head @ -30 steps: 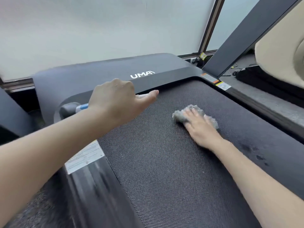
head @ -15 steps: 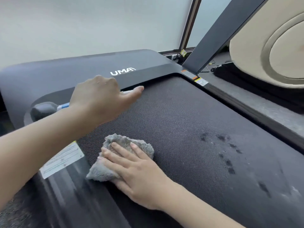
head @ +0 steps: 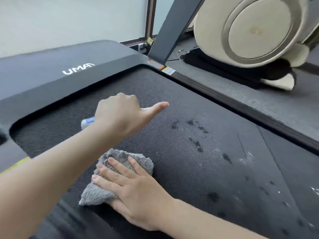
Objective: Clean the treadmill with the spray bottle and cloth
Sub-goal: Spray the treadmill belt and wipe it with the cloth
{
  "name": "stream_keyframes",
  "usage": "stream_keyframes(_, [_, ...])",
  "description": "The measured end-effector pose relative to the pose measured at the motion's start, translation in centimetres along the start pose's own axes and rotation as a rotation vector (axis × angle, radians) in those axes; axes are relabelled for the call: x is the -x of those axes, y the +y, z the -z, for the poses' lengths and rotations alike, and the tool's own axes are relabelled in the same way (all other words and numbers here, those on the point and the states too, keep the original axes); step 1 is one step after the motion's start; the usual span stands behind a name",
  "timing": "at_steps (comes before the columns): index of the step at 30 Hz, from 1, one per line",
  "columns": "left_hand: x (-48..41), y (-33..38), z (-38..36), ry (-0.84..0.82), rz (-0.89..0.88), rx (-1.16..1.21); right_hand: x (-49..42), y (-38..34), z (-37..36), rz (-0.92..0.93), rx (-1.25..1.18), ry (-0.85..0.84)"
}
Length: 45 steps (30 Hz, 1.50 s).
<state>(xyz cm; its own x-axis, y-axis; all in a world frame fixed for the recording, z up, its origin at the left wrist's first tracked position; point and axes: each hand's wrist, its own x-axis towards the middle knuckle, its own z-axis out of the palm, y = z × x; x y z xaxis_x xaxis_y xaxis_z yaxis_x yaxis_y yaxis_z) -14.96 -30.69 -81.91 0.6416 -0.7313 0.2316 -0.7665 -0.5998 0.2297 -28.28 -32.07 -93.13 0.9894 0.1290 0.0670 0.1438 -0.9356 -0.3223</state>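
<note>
Plainly, wiping is under way on the treadmill (head: 51, 69). Its belt (head: 172, 169) is dotted with dark wet spots (head: 195, 133) toward the right, well apart from the cloth. The grey cloth (head: 120, 155) is laid on the near left part of the belt and is pressed flat by the right hand (head: 136, 192), whose grip is spread, with the fingers straight and fanned over the pile. The cloth is judged soft, light and limp, apt to bunch when pushed. It is best held across its middle under palm and fingers, as it is held here. Its long axis runs from near left to far right. The bottle (head: 88, 122) is held over the belt just beyond the cloth. The grip of the left hand (head: 120, 118) is curled round it, with the thumb stretched out. The bottle is judged light and stiff. Its long axis is kept about level, left to right. The nozzle is probably under the thumb, facing the spots, though most of the bottle is hidden.
</note>
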Motion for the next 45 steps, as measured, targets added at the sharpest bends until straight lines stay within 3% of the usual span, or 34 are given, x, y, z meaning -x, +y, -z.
stream_keyframes(5, [0.2,1.2,0.0,0.041,-0.045,-0.004,-0.1,0.6,-1.1,0.007,0.024,0.093])
stream_keyframes(12, [2.9,-0.3,0.4,0.058,0.074,-0.002,3.6,1.9,-0.1,-0.026,0.127,0.041])
stream_keyframes(21, [7.6,1.2,-1.7,0.046,0.173,0.029,14.6,10.5,4.6,-0.515,0.134,0.044])
stream_keyframes(38, [2.0,4.4,-3.5,0.108,0.269,0.042,16.3,10.8,4.1,-0.516,0.13,0.086])
stream_keyframes(45, [-3.3,7.7,-5.2,0.14,0.19,0.021,16.3,12.5,2.5,-0.448,0.196,0.243])
